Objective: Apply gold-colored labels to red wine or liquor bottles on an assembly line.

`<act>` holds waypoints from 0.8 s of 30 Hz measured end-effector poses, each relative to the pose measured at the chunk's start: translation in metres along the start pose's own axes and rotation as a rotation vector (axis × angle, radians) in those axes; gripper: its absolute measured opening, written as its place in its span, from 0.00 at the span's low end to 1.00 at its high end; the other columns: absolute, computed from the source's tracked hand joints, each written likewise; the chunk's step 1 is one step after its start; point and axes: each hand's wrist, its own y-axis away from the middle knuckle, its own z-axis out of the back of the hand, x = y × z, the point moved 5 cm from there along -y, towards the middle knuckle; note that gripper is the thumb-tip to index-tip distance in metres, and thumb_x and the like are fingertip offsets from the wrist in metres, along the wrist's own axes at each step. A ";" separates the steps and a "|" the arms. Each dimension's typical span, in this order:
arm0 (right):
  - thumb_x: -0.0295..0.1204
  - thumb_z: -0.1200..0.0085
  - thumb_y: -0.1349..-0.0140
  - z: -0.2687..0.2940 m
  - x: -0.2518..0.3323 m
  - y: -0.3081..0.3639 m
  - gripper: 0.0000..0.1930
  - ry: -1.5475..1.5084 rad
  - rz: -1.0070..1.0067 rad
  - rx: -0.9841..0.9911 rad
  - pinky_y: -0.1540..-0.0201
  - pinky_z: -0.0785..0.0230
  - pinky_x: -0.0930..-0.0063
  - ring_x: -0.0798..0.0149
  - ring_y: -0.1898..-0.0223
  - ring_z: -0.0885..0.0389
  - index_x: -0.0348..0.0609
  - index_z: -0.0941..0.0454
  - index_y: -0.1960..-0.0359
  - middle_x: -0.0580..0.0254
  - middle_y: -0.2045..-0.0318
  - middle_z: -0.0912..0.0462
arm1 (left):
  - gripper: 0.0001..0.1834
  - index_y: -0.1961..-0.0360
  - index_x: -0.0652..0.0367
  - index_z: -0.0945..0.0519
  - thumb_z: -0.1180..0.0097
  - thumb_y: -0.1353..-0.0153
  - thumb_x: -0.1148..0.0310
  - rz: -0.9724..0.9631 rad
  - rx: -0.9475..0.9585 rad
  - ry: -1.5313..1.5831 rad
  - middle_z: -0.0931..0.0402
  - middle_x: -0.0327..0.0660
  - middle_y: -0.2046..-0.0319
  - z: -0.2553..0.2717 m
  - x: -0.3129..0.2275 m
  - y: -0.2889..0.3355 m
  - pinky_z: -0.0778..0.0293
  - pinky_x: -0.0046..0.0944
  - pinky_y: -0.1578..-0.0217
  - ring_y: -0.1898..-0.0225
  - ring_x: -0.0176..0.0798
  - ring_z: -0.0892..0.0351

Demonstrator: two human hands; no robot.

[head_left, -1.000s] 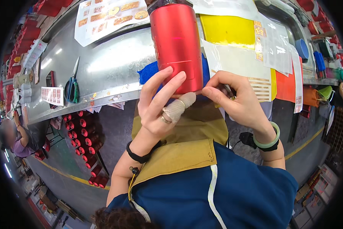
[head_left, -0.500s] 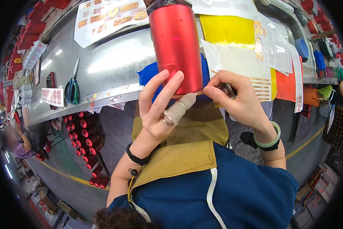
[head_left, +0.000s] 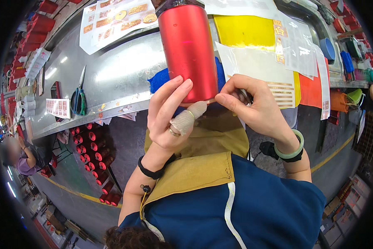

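A shiny red metal cylinder (head_left: pixel 188 50) stretches away from me, its far end at a dark fixture and its near end over a blue cloth (head_left: pixel 159 81). Against its near left side lies my left hand (head_left: pixel 170 112), fingers spread and stretched out, while a digit wrapped in pale cloth presses at the near rim. Just right of that digit, the thumb and forefinger of my right hand (head_left: pixel 253 103) are closed in a pinch on a thin gold-coloured strip (head_left: pixel 211 101) lying along the rim. The strip's far end is hidden by my fingers.
Left on the metal table (head_left: pixel 112 74) are scissors (head_left: pixel 79 95) and a sticker sheet (head_left: pixel 58 108). Right of the cylinder lie a yellow sheet (head_left: pixel 244 33), a sheet with gold strips (head_left: pixel 281 93) and a blue cup (head_left: pixel 327 52). Red cylinders (head_left: pixel 101 155) stand below the table's edge.
The cylinder appears slightly further left in view. My left hand has shifted a little left and its wrapped digit has slid left along the rim; the right hand's pinch stays nearly the same.
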 end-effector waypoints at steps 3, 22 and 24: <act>0.32 0.34 0.35 -0.001 0.003 0.000 0.11 0.000 0.022 -0.010 0.74 0.39 0.76 0.76 0.78 0.34 0.35 0.17 0.68 0.68 0.81 0.25 | 0.12 0.65 0.57 0.12 0.26 0.51 0.80 0.047 -0.062 0.036 0.16 0.45 0.47 0.002 0.010 0.012 0.15 0.47 0.48 0.46 0.56 0.16; 0.33 0.33 0.36 0.011 -0.006 0.002 0.12 0.058 -0.012 -0.104 0.72 0.35 0.74 0.73 0.77 0.31 0.36 0.18 0.67 0.66 0.80 0.25 | 0.13 0.64 0.53 0.10 0.27 0.50 0.82 0.200 -0.128 0.116 0.16 0.48 0.46 -0.001 0.015 0.021 0.17 0.47 0.45 0.45 0.56 0.16; 0.34 0.34 0.34 0.014 -0.003 0.005 0.13 0.132 0.069 -0.136 0.66 0.31 0.73 0.71 0.74 0.29 0.36 0.19 0.60 0.66 0.75 0.26 | 0.12 0.65 0.54 0.11 0.27 0.49 0.82 0.347 -0.179 0.152 0.16 0.49 0.48 -0.002 0.015 0.020 0.17 0.47 0.46 0.46 0.56 0.16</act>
